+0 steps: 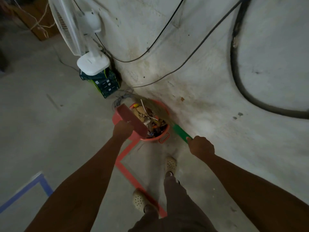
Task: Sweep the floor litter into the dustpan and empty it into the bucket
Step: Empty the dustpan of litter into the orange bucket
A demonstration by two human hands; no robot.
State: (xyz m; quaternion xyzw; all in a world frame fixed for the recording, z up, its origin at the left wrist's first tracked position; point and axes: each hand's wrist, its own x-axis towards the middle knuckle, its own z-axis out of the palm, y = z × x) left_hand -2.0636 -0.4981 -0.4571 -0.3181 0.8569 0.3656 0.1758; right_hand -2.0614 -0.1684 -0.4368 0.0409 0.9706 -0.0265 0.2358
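Head view: hands point(122, 130) point(201, 146) hold dustpan point(132, 120), broom point(181, 132) over bucket point(154, 139).

your red dustpan point(132, 121) tilts steeply over the left rim of the orange bucket point(153, 139), which is full of paper and wrapper litter point(147, 116), with the green-handled broom point(181, 132) laying its straw bristles across the top.

Wall point(209, 52), fan point(91, 62) close behind bucket point(151, 139)
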